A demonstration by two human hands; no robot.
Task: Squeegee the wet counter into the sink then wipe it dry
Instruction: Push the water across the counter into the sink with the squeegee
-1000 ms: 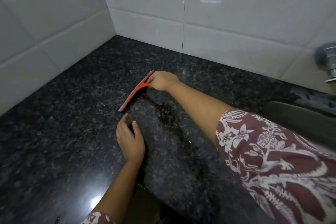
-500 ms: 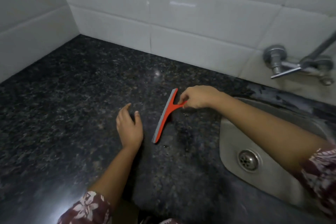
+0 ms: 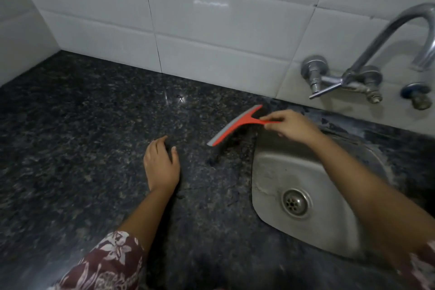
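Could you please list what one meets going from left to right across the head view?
Left hand resting on the speckled black granite counter → red plastic squeegee with a grey blade → right hand pinching its handle → curved chrome tap spout.

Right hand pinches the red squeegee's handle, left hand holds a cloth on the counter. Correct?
No. The left hand holds no cloth; it rests empty on the counter. The right hand does pinch the handle of the red squeegee. The head view shows it.
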